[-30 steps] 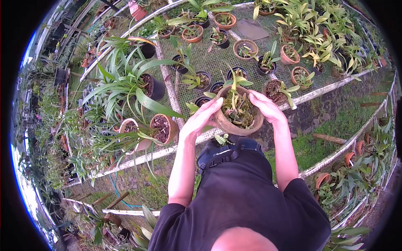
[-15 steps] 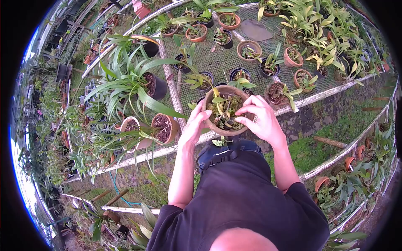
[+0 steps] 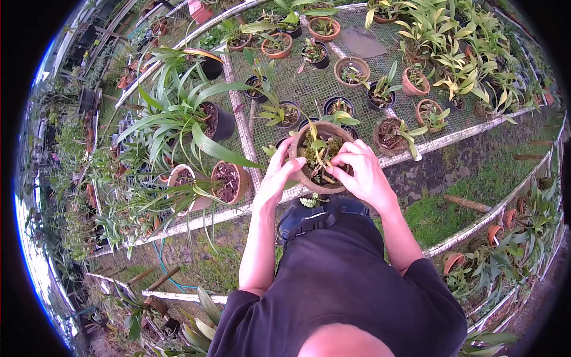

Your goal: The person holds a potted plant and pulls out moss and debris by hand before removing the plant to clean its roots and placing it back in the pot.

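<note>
A round clay pot [image 3: 325, 126] is held up in front of my waist, over the near edge of the mesh bench. Inside it are green moss, bare soil and a small plant [image 3: 320, 156] with yellowish stems and a few leaves. My left hand [image 3: 275, 183] grips the pot's left side, thumb over the rim. Reaching over the right rim, my right hand [image 3: 364, 178] has thumb and fingertips pinched together at the base of the stems. What lies between those fingertips is too small to make out. A little fern [image 3: 310, 201] hangs below the pot.
The wire-mesh bench [image 3: 285, 77] carries several potted plants. A large strappy plant in a black pot [image 3: 223, 123] stands left, near two brown pots [image 3: 233, 181]. On the right is a clay pot of bark [image 3: 389, 135]. A white rail [image 3: 443, 141] edges the bench.
My right thumb and fingers have closed together, deeper in the pot among the stems. The pot has tilted slightly; my left hand keeps its grip.
</note>
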{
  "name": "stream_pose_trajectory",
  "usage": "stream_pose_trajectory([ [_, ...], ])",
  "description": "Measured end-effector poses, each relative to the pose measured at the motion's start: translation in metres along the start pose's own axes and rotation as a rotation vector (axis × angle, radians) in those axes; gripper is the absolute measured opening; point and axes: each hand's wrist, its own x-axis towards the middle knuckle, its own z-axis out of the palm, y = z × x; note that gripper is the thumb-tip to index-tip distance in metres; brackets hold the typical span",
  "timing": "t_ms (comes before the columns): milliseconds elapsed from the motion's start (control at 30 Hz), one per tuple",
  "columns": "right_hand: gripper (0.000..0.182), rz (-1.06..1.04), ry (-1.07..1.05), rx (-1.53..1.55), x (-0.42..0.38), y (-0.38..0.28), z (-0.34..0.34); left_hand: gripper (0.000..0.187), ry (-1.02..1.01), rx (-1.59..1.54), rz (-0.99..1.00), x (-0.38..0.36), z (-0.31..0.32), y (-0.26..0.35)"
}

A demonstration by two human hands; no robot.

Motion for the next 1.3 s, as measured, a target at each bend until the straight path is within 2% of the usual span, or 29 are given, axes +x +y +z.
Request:
stream_pose_trajectory([
  [133,0.015,0.024,-0.008,0.079,-0.006,-0.004,-0.020,0.084,0.009,-0.074,-0.002,0.002,-0.004,-0.008],
  [300,0.017,0.008,0.036,0.228,-0.016,0.009,-0.041,0.087,-0.018,-0.139,0.027,0.008,-0.010,-0.017],
  [400,0.016,0.179,0.108,0.319,-0.024,0.016,-0.055,0.086,-0.032,-0.162,0.056,0.008,-0.010,-0.013],
  [433,0.015,0.224,0.201,0.268,-0.025,0.017,-0.058,0.085,-0.038,-0.173,0.065,0.007,-0.009,-0.012],
  [533,0.022,0.248,0.427,-0.511,-0.034,0.018,-0.063,0.084,-0.024,-0.210,0.059,0.000,0.003,0.002],
  [633,0.027,0.174,0.456,-0.267,-0.029,0.005,-0.056,0.083,-0.033,-0.230,0.016,-0.001,0.004,0.002],
  [733,0.022,0.048,0.196,0.087,-0.025,-0.003,-0.041,0.083,0.012,-0.164,0.011,0.004,0.001,-0.012],
  [800,0.021,0.002,0.075,0.057,-0.024,-0.009,-0.036,0.081,-0.029,-0.102,0.052,0.002,0.003,-0.012],
  [900,0.020,-0.055,0.016,0.065,-0.022,-0.012,-0.030,0.078,-0.047,-0.023,0.074,0.000,0.007,-0.008],
  [967,0.021,-0.108,-0.068,0.140,-0.021,-0.013,-0.030,0.081,-0.043,-0.013,0.060,-0.003,0.010,-0.005],
  [1067,0.022,-0.113,-0.157,0.090,-0.020,-0.015,-0.028,0.087,-0.022,-0.007,0.011,0.004,0.001,-0.018],
  [1300,0.019,-0.160,-0.032,-0.024,-0.020,-0.015,-0.012,0.095,0.030,0.055,-0.066,0.001,0.002,-0.017],
])
